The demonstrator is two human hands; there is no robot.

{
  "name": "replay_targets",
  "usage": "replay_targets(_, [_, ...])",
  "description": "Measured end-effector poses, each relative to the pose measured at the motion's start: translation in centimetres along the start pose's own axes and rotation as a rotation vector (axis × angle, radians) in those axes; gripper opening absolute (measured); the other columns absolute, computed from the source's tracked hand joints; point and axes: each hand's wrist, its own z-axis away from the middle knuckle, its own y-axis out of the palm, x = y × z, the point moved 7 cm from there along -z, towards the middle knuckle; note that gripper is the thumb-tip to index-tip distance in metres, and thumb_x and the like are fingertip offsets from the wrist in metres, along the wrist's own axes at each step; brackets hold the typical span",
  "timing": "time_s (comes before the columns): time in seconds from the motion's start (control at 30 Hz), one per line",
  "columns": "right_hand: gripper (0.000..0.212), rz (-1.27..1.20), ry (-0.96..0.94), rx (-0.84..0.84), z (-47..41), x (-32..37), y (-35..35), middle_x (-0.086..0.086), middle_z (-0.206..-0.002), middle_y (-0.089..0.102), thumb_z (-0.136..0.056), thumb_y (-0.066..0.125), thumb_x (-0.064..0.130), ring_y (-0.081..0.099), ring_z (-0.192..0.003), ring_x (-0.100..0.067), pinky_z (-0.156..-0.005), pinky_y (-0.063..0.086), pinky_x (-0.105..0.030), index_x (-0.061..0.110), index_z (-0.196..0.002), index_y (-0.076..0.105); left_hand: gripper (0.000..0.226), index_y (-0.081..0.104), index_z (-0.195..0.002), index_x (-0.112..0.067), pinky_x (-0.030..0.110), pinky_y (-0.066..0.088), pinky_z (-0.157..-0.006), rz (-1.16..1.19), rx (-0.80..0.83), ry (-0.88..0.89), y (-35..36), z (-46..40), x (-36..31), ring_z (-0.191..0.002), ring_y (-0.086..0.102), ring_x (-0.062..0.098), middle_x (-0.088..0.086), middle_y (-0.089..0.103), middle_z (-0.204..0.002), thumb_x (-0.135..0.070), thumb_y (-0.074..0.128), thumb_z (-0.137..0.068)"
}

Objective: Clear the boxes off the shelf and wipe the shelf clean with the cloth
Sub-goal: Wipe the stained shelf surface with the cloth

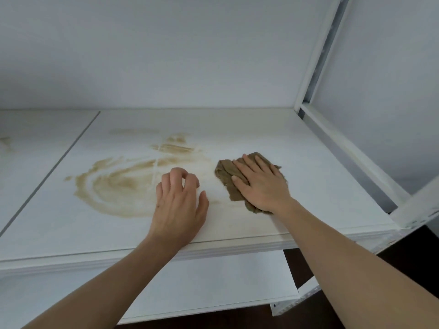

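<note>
The white shelf point(308, 162) holds no boxes in view. A wide brown smear point(118, 184) covers its middle left, with streaks reaching toward the back. My right hand point(259, 184) lies flat with straight fingers on a crumpled brown cloth point(225, 173), pressing it onto the shelf to the right of the smear. My left hand point(179, 200) rests on the shelf at the smear's right edge, fingers loosely curled and holding nothing.
A white metal frame post point(318, 53) and side rail point(351, 153) bound the shelf on the right. A seam point(50, 172) splits the shelf from another panel at the left. A lower white shelf point(213, 286) shows below the front edge.
</note>
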Motion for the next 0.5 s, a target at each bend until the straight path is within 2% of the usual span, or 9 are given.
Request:
replay_targets(0.1, [0.053, -0.020, 0.055, 0.012, -0.4, -3.4, -0.7, 0.015, -0.161, 0.008, -0.098, 0.018, 0.058, 0.003, -0.149, -0.012, -0.121, 0.002, -0.038, 0.046, -0.150, 0.017, 0.027, 0.044, -0.064, -0.014, 0.033, 0.039, -0.056, 0.112, 0.018, 0.122, 0.2, 0.0, -0.7, -0.067, 0.039, 0.018, -0.001, 0.041, -0.071, -0.027, 0.041, -0.088])
replay_targets(0.2, [0.055, -0.014, 0.209, 0.010, -0.5, -8.5, -1.4, 0.013, -0.162, 0.006, -0.097, 0.016, 0.059, 0.003, -0.149, -0.013, -0.120, 0.002, -0.040, 0.046, -0.150, 0.015, 0.038, 0.026, -0.054, -0.018, 0.023, 0.023, -0.040, 0.168, 0.064, 0.159, 0.2, 0.2, -1.0, -0.046, 0.029, 0.016, -0.008, 0.026, -0.054, -0.032, 0.040, -0.087])
replay_targets(0.27, [0.055, -0.005, 0.286, 0.017, 0.1, -11.6, -1.9, 0.013, -0.162, 0.005, -0.097, 0.015, 0.058, 0.002, -0.149, -0.013, -0.121, 0.002, -0.040, 0.046, -0.151, 0.013, 0.040, 0.019, -0.053, -0.021, 0.019, 0.015, -0.040, 0.158, 0.090, 0.154, 0.3, 0.4, -1.0, -0.040, 0.023, 0.016, -0.008, 0.022, -0.050, -0.034, 0.039, -0.085])
replay_targets(0.37, [0.056, 0.012, 0.384, 0.028, 1.4, -15.1, -2.6, 0.012, -0.163, 0.003, -0.097, 0.015, 0.058, 0.001, -0.150, -0.014, -0.121, 0.001, -0.042, 0.045, -0.151, 0.010, 0.041, 0.010, -0.055, -0.025, 0.018, 0.012, -0.040, 0.141, 0.106, 0.145, 0.3, 0.4, -0.9, -0.040, 0.020, 0.016, -0.006, 0.017, -0.047, -0.033, 0.038, -0.083])
replay_targets(0.5, [0.056, 0.010, 0.518, -0.007, 3.6, -17.0, -3.2, 0.005, -0.163, 0.003, -0.098, 0.016, 0.056, 0.000, -0.150, -0.021, -0.120, 0.002, -0.048, 0.042, -0.152, 0.013, 0.041, 0.009, -0.054, -0.024, 0.017, 0.010, -0.042, 0.115, 0.114, 0.124, 0.3, 0.4, -0.9, -0.041, 0.017, 0.019, -0.005, 0.011, -0.044, -0.033, 0.038, -0.081])
